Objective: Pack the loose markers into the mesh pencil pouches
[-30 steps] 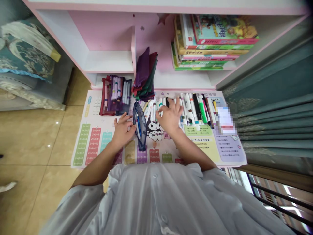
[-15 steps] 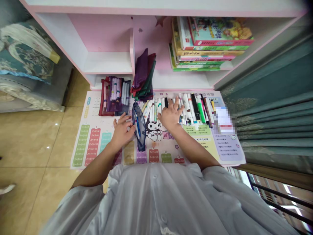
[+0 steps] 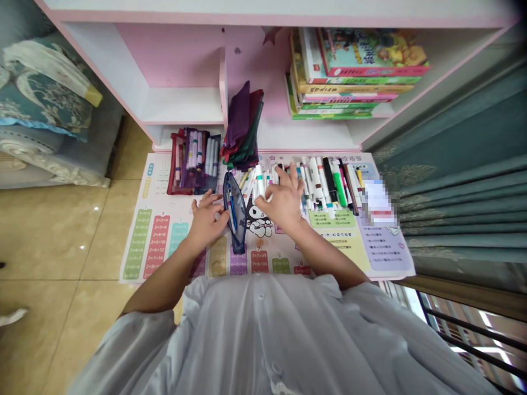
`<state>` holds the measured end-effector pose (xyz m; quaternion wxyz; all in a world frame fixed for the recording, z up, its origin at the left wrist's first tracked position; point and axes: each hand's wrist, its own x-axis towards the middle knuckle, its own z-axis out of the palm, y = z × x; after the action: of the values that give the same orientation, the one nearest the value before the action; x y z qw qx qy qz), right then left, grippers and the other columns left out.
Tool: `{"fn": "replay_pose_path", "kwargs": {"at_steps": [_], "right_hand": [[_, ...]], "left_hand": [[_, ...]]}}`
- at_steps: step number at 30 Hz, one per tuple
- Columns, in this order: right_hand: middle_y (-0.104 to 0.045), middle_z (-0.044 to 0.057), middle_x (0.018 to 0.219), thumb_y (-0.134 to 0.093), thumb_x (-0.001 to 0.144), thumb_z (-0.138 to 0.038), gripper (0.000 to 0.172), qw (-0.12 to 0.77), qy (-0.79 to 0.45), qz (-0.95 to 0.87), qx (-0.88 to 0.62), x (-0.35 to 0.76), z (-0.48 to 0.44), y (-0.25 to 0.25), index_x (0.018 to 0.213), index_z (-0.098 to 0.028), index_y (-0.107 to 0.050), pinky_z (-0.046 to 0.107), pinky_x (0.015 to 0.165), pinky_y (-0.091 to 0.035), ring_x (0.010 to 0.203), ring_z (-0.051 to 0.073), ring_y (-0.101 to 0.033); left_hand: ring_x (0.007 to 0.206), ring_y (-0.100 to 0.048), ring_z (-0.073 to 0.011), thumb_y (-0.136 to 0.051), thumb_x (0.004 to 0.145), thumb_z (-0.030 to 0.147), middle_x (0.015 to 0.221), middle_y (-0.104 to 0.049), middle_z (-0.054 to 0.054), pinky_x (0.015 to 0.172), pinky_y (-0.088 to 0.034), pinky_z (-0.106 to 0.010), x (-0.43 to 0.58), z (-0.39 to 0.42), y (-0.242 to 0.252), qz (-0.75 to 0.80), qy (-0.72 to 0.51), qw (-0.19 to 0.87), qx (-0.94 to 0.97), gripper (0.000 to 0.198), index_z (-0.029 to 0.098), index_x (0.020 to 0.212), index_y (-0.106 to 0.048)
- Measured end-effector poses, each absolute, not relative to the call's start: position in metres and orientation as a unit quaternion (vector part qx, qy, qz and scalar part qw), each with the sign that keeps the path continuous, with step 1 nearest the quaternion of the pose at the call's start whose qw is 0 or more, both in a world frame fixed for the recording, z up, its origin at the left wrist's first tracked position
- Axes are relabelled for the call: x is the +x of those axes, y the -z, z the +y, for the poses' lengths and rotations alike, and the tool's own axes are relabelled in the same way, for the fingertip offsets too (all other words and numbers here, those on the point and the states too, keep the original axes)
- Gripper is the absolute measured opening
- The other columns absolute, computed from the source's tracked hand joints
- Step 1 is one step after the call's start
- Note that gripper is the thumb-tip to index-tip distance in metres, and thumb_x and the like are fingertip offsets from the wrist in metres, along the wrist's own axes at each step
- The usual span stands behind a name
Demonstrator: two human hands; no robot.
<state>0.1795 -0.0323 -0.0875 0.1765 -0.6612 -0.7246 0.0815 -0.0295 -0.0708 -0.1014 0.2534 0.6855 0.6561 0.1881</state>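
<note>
My left hand (image 3: 207, 220) pinches the left edge of a dark blue mesh pencil pouch (image 3: 237, 233), whose mouth gapes open. Inside the pouch lies a blue pen (image 3: 232, 208). My right hand (image 3: 284, 200) has thumb and forefinger closed on the lower end of a white marker with a green band (image 3: 259, 178); its other fingers are spread over the row. Loose markers (image 3: 317, 184) in white, black and green lie side by side to the right, partly hidden by that hand.
Filled mesh pouches (image 3: 193, 159) lie at the back left, beside a stack of folded pouches (image 3: 242, 129). Books (image 3: 349, 88) are piled on the shelf. A blurred white item (image 3: 379, 202) lies at the right. A printed mat (image 3: 173, 192) covers the desk, with a curtain (image 3: 461, 164) beyond.
My right hand has closed its thumb and forefinger on a white marker and drawn it slightly toward me and left. The left hand stays at the pouch.
</note>
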Motion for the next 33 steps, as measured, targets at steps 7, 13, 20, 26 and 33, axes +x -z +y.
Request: {"fn": "replay_pose_path", "kwargs": {"at_steps": [7, 13, 20, 26, 33], "right_hand": [[-0.048, 0.012, 0.152, -0.065, 0.071, -0.026, 0.016, 0.238, -0.141, -0.771, -0.573, 0.151, -0.056, 0.082, 0.057, -0.018, -0.062, 0.067, 0.113, -0.022, 0.150, 0.044, -0.022], [-0.046, 0.013, 0.154, -0.065, 0.072, -0.025, 0.014, 0.212, -0.166, -0.788, -0.554, 0.139, -0.060, 0.084, 0.060, -0.018, -0.065, 0.069, 0.113, -0.021, 0.152, 0.043, -0.017], [-0.038, 0.014, 0.160, -0.065, 0.079, -0.031, 0.018, 0.125, -0.179, -0.788, -0.575, 0.129, -0.055, 0.083, 0.077, -0.016, -0.075, 0.069, 0.116, -0.017, 0.153, 0.042, -0.011], [-0.034, 0.018, 0.161, -0.063, 0.084, -0.038, 0.032, 0.058, -0.179, -0.793, -0.579, 0.123, -0.049, 0.093, 0.100, -0.014, -0.077, 0.072, 0.115, -0.014, 0.154, 0.043, -0.007], [-0.036, 0.022, 0.159, -0.060, 0.089, -0.039, 0.036, 0.019, -0.185, -0.799, -0.571, 0.121, -0.044, 0.096, 0.106, -0.012, -0.076, 0.075, 0.113, -0.017, 0.153, 0.045, -0.009]], "left_hand": [[0.147, -0.036, -0.0345, -0.054, 0.082, 0.031, 0.138, -0.063, -0.009, 0.116, -0.017, -0.070, -0.029, -0.070, 0.099, 0.660, -0.185, 0.244, 0.686, 0.022, 0.020, 0.064, -0.058], [0.148, -0.035, -0.0341, -0.055, 0.081, 0.030, 0.138, -0.063, -0.010, 0.115, -0.018, -0.070, -0.028, -0.070, 0.097, 0.666, -0.183, 0.242, 0.682, 0.021, 0.020, 0.063, -0.057], [0.146, -0.037, -0.0341, -0.053, 0.082, 0.031, 0.137, -0.063, -0.010, 0.115, -0.019, -0.070, -0.029, -0.071, 0.097, 0.661, -0.188, 0.238, 0.687, 0.022, 0.020, 0.064, -0.059], [0.146, -0.037, -0.0335, -0.053, 0.082, 0.029, 0.137, -0.063, -0.008, 0.116, -0.019, -0.069, -0.030, -0.071, 0.098, 0.663, -0.183, 0.238, 0.685, 0.019, 0.020, 0.066, -0.060], [0.147, -0.037, -0.0321, -0.054, 0.082, 0.030, 0.138, -0.062, -0.008, 0.117, -0.019, -0.067, -0.030, -0.071, 0.098, 0.663, -0.183, 0.243, 0.684, 0.019, 0.021, 0.067, -0.061]]}}
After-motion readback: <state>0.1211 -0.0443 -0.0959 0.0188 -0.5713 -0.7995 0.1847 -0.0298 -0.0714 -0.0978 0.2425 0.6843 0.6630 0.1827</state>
